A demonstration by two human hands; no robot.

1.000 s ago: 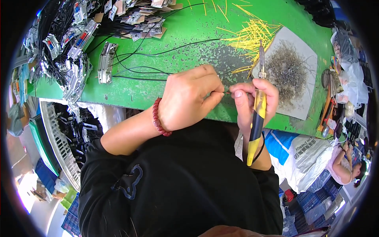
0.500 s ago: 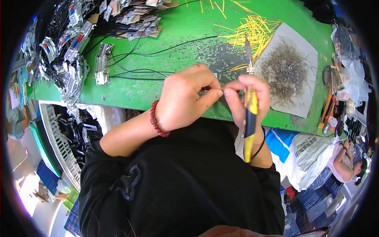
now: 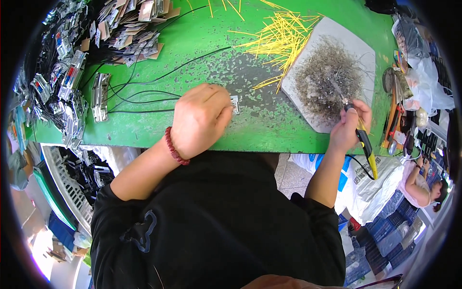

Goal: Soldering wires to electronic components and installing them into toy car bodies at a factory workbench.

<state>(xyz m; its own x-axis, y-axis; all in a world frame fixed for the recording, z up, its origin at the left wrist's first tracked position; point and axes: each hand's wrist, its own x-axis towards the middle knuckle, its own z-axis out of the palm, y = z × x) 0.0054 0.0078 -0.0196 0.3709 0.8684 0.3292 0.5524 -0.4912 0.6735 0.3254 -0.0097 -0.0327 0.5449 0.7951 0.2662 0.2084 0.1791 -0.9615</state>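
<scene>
My left hand (image 3: 201, 117) is curled closed on the green tabletop, over black wires (image 3: 144, 111) that run under it from a silver metal part (image 3: 100, 97) on the left. A small pale printed piece (image 3: 235, 104) shows beside its knuckles; the fingertips are hidden. My right hand (image 3: 350, 126) grips a yellow and black soldering iron (image 3: 364, 144). Its metal tip reaches into a heap of dark grey-brown residue (image 3: 332, 79) on a grey board (image 3: 310, 118). A dark cord trails from the iron's handle end.
Thin yellow tubes (image 3: 279, 36) lie scattered beside the board. Silver parts with black wires (image 3: 65, 86) and pieces with brown backing (image 3: 137, 29) are piled at the far left. Hand tools (image 3: 395, 111) and plastic bags line the right edge. Another person (image 3: 421, 188) sits at far right.
My right hand has moved right, away from my left hand, and turned the iron so its tip meets the residue heap. The whole view has shifted slightly, with the table sliding left.
</scene>
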